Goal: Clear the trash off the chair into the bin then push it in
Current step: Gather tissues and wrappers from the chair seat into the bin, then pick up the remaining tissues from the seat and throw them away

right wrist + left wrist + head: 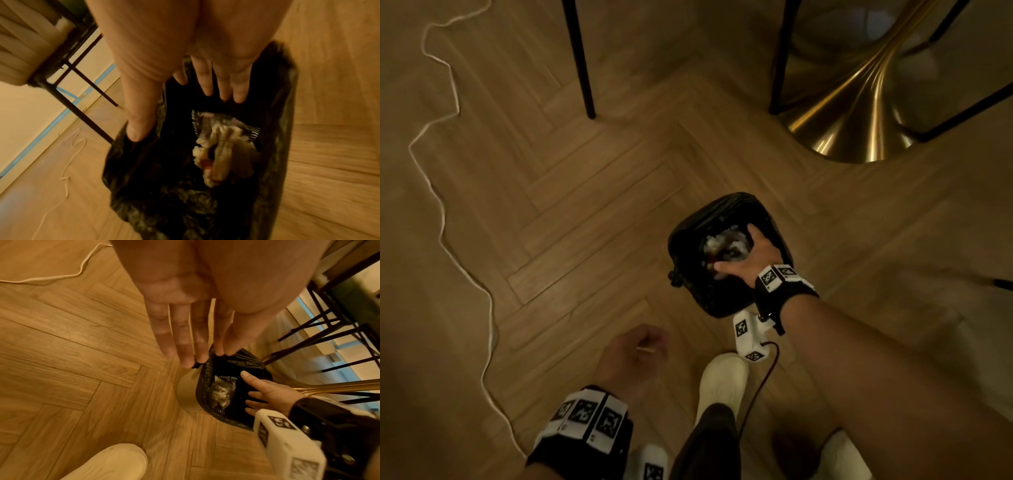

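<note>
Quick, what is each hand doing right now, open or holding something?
Left hand: open, fingers straight, holding nothing.
Right hand: open, fingers spread over the bin, above the trash; nothing gripped.

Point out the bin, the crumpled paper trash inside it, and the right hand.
bin (690,286), head view, on the black liner at its near-left rim.
crumpled paper trash (224,142), right wrist view, on its pale middle.
right hand (755,255), head view, on the back of the hand.
</note>
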Motion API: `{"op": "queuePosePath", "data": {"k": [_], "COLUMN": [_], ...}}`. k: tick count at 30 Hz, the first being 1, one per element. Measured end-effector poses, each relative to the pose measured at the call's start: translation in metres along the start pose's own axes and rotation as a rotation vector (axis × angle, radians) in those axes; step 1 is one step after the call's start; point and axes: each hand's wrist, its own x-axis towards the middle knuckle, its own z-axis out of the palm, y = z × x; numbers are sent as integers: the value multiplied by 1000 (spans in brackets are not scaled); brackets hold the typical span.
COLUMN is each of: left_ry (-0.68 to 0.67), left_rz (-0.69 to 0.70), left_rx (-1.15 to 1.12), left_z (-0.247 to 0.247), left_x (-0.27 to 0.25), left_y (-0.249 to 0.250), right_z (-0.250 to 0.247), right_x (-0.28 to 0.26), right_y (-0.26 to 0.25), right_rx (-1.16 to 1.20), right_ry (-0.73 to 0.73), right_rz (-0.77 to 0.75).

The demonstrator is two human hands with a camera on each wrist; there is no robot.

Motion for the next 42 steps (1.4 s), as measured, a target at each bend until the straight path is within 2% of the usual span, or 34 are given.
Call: {"op": "queuePosePath", "data": {"k": [3, 6, 9, 11, 15, 17, 20, 26, 29, 33, 38, 42], "left_ry": [0, -25, -112, -161, -305, -325, -410, -572, -619, -618, -506, -465], "left_rz": [18, 35, 95, 157, 278, 369, 482, 744, 793, 763, 704, 664], "left_rx": [-3, 3, 128, 217, 352, 455, 640, 896, 1046, 1143, 1202, 1271], "left_z": [-3, -9, -21, -30, -33, -19, 23, 145, 216, 315, 432, 505], "left_x": [-11, -30, -63, -92, -158, -183, -234, -325, -367, -400, -402, -382], "left_y": [21, 45, 85, 123, 197, 228, 280, 345, 360, 364, 350, 328], "right_z": [-24, -52, -101, -139, -206, -229, -250, -268, -276, -307, -354, -374], "right_x": [-33, -87, -171, -235, -365, -426, -512, -637, -674, -691, -675, -630], "right_y": [6, 28, 56, 74, 110, 131, 174, 287, 351, 442, 538, 584], "right_rx": [-17, -48, -159, -177, -17, 65, 100, 351, 465, 551, 535, 488], "right_ry": [22, -37, -57, -66, 44, 156, 243, 471, 533, 563, 555, 449], "right_rz": [2, 17, 23, 92, 262, 330, 368, 528, 576, 576, 563, 517]}}
